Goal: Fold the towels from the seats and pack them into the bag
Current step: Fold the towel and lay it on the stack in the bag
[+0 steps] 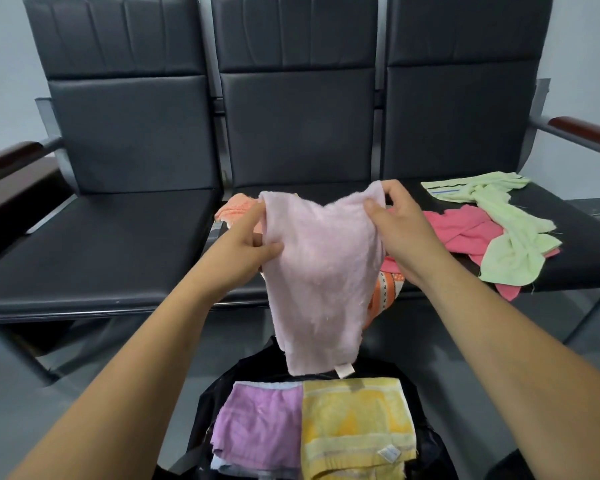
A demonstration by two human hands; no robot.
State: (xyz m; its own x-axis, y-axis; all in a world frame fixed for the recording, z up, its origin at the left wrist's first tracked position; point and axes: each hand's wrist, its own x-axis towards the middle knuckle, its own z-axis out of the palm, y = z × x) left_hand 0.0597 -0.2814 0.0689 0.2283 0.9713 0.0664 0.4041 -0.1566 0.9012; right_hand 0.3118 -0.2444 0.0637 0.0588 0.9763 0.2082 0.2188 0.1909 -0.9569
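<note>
Hanging limp above the bag (222, 382), the pale pink towel (319, 271) looks light and floppy. Left hand (253, 244) and right hand (392, 220) pinch its 2 top corners, the sensible holds.

We find one view only, worn on the person's head. It faces forward and down, close over the work, with the row of seats (101, 244) ahead across the upper frame and the bag (205, 403) directly beneath at the lower edge.
</note>
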